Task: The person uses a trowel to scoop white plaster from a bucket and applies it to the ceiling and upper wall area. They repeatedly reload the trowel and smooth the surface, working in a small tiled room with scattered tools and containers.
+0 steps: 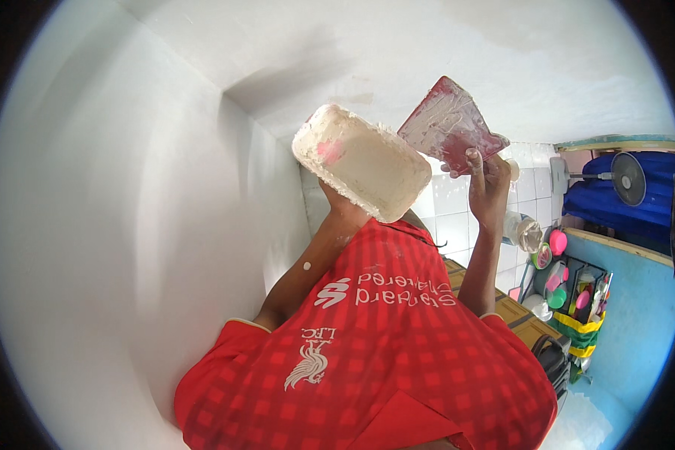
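My left hand grips a whitish rectangular tub from beneath; most of its fingers are hidden behind it. Pale paste coats the tub's rim and inside, with a pink patch near one end. In my right hand is a flat red spreader, its face smeared with the same pale paste. My fingers there close on its lower edge and have paste on them. The spreader is raised beside the tub's right end, close to it. A white spot of paste sits on my left forearm.
Smooth white wall rises at the left and meets another white surface above. White tiles lie behind my right arm. To the right are a grey fan, blue cloth, a dish rack with colourful kitchenware and a light-blue wall.
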A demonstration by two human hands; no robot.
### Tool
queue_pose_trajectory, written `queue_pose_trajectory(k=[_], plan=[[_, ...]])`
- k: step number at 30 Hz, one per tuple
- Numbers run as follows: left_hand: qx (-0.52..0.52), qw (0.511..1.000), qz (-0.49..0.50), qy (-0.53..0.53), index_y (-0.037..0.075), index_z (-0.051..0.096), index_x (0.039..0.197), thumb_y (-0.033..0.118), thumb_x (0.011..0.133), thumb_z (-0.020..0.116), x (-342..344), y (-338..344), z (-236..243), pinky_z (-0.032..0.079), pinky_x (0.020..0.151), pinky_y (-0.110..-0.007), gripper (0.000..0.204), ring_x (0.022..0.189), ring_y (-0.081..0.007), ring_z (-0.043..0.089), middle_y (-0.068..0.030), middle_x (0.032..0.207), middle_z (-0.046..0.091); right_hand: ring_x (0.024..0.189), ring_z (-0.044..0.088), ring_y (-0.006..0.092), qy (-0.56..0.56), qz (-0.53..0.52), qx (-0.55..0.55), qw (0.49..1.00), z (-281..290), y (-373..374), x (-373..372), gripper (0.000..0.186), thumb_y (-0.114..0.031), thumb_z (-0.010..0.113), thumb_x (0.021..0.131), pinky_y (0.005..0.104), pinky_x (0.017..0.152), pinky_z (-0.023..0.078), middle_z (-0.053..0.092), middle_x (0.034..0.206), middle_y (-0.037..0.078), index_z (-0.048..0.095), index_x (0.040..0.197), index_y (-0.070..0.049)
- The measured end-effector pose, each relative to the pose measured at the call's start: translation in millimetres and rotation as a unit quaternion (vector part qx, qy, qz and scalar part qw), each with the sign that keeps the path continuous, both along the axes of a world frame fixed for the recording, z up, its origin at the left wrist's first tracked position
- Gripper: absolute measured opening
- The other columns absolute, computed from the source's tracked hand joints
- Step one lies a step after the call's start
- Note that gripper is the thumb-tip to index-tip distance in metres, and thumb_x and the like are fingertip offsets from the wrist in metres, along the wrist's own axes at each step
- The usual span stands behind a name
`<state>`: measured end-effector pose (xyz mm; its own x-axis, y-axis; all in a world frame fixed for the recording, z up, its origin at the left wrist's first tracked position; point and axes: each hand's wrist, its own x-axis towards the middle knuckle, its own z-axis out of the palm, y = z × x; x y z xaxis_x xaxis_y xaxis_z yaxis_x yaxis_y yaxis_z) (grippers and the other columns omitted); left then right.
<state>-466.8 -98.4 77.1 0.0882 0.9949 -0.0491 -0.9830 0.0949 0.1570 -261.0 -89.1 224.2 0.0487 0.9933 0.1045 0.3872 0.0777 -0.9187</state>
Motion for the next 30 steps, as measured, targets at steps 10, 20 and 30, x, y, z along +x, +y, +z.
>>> queue_pose_trajectory(k=[10, 20, 30], plan=[[-0.007, 0.987, 0.051, 0.154, 0.014, 0.049, 0.143, 0.064, 0.098, 0.037, -1.6, 1.4, 7.0, 0.047, 0.107, -0.05, 0.067, 0.127, -0.0302, 0.056, -0.0082, 0.139, 0.057, 0.074, 0.071, 0.0201, -0.131, 0.058, 0.039, 0.989, 4.5, 1.9, -2.3, 0.022, -0.015, 0.062, 0.099, 0.0317, 0.068, 0.054, 0.075, 0.086, 0.013, 0.072, 0.103, 0.004], [0.004, 0.997, -0.051, 0.061, 0.018, 0.043, 0.148, 0.075, 0.095, 0.035, 5.1, -13.2, -10.6, 0.046, 0.107, -0.051, 0.078, 0.131, -0.0284, 0.053, -0.005, 0.144, 0.053, 0.065, 0.069, 0.0194, -0.159, -0.045, 0.056, 0.985, 28.5, -5.7, 16.7, 0.021, -0.014, 0.06, 0.1, 0.033, 0.062, 0.052, 0.07, 0.077, 0.014, 0.068, 0.098, 0.006], [0.2, 0.934, -0.015, 0.296, 0.012, 0.038, 0.15, 0.066, 0.098, 0.042, 1.9, -18.6, 8.6, 0.046, 0.109, -0.051, 0.075, 0.135, -0.0301, 0.05, -0.0124, 0.151, 0.045, 0.074, 0.068, 0.0355, -0.293, 0.235, 0.058, 0.925, 22.6, -20.5, -31.5, 0.015, -0.011, 0.071, 0.086, 0.0414, 0.066, 0.056, 0.071, 0.089, 0.014, 0.071, 0.099, -0.003]])
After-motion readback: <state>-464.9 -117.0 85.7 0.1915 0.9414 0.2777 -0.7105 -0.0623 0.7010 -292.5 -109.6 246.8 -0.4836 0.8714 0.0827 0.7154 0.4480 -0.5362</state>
